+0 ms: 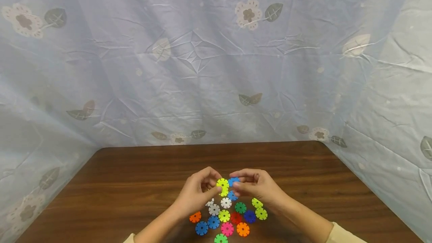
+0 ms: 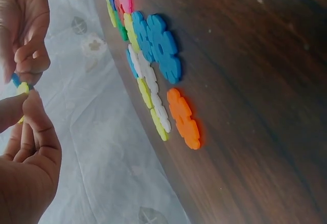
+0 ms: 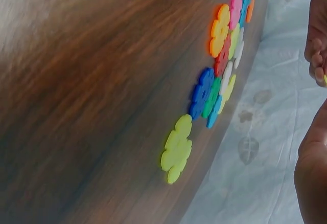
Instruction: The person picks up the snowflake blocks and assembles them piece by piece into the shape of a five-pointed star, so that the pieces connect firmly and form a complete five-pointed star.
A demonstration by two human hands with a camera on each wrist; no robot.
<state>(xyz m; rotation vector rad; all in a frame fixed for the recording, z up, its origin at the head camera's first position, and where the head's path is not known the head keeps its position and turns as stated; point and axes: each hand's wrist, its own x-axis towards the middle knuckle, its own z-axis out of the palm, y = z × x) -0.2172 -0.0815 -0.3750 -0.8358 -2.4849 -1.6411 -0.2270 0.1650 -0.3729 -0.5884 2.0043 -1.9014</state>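
Note:
My left hand point(image 1: 197, 190) pinches a yellow notched plastic disc point(image 1: 222, 183) between thumb and fingers, raised over the table. Facing it, my right hand point(image 1: 258, 185) pinches a blue notched disc point(image 1: 234, 180). The two discs are side by side at the fingertips; in the left wrist view the yellow disc point(image 2: 22, 88) meets the blue one point(image 2: 15, 80). Whether their slots are joined cannot be told. Fingers hide much of both discs. In the right wrist view, only part of my right hand point(image 3: 312, 162) shows at the right edge.
Loose notched discs lie below the hands on the brown wooden table point(image 1: 135, 183), including white point(image 1: 226, 203), pink point(image 1: 227, 229), red point(image 1: 236, 218), green point(image 1: 240, 207) and orange point(image 1: 243, 229) ones. A flowered pale curtain point(image 1: 202, 85) surrounds the back and sides.

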